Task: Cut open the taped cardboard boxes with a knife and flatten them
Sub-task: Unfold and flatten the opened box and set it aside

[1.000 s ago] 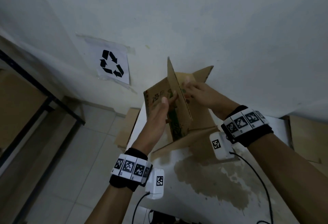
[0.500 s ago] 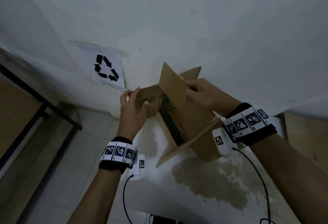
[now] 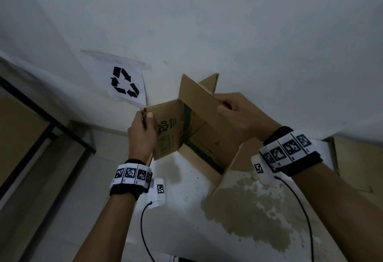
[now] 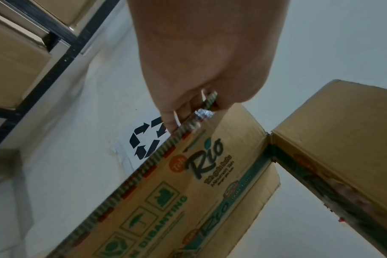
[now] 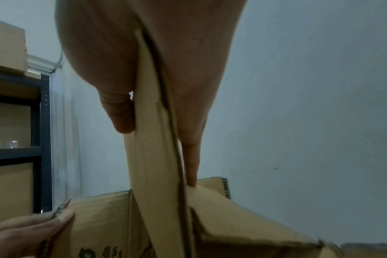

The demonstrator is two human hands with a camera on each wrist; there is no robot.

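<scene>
A brown cardboard box (image 3: 199,129) with green print is held opened out above the white table (image 3: 182,210). My left hand (image 3: 146,116) grips the outer edge of its left panel, thumb on the printed face. In the left wrist view that hand (image 4: 188,111) pinches the corrugated edge of the printed panel (image 4: 188,192), and a small shiny thing sits among the fingers. My right hand (image 3: 223,106) pinches the upright flap's top edge. The right wrist view shows thumb and fingers (image 5: 188,157) on either side of the flap (image 5: 152,148). No knife is clearly visible.
A brown stain (image 3: 248,216) covers part of the table. A recycling sign (image 3: 125,82) is taped to the wall behind. Flat cardboard (image 3: 356,162) lies at the right. A dark metal shelf (image 3: 51,124) with boxes stands at the left.
My left hand left the box's middle fold, took the left panel's outer edge and drew it leftward. The box has spread wider. My right hand kept its hold on the flap.
</scene>
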